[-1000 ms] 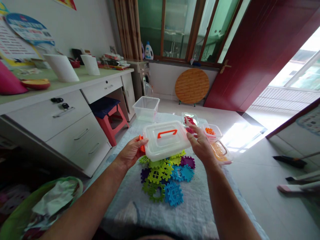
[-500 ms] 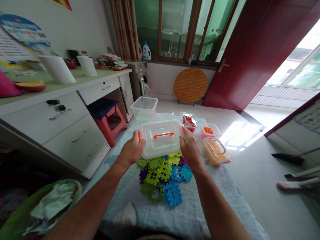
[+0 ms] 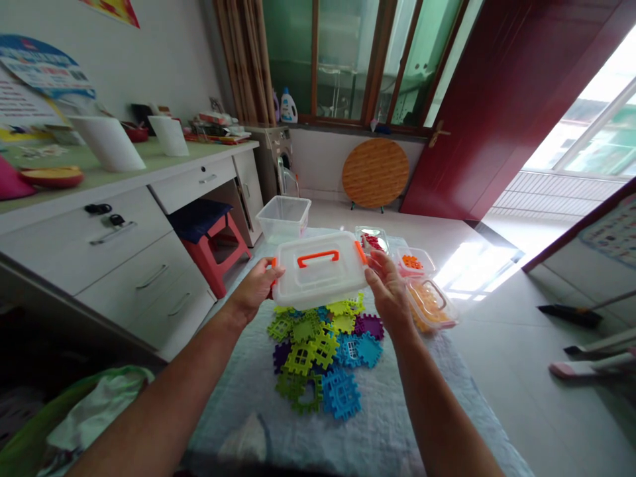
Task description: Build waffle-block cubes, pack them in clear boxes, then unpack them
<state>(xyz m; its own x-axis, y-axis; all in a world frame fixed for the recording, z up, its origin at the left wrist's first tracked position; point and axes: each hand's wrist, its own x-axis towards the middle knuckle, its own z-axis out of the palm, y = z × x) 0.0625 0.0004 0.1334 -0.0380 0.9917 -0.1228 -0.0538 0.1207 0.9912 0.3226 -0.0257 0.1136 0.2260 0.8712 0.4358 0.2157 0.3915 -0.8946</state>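
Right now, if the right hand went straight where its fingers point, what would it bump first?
Probably the orange-handled translucent lid: the right hand is right at its edge. Beyond, the clear container of red pieces looks next, though depth is unclear.

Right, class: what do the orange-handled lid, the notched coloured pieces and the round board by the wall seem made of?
Lid: probably plastic, smooth and satiny, since it looks milky and translucent.
Notched pieces: likely moulded plastic, opaque, with even bright colours and repeated shapes.
Round board: real or imitation wood, smooth-looking, from its brown streaked surface.
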